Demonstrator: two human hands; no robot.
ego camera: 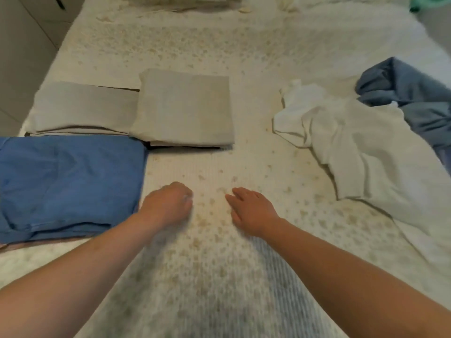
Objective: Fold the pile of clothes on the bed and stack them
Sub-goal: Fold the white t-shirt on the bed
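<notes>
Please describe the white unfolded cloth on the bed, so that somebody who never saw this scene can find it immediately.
Start from the patterned bed cover and look to its right half, away from the folded stacks on the left. There the white cloth lies crumpled and spread out, touching a rumpled grey-blue garment at the right edge. Unlike the flat folded beige pieces and the folded blue piece, it is plain white and wrinkled.
</notes>
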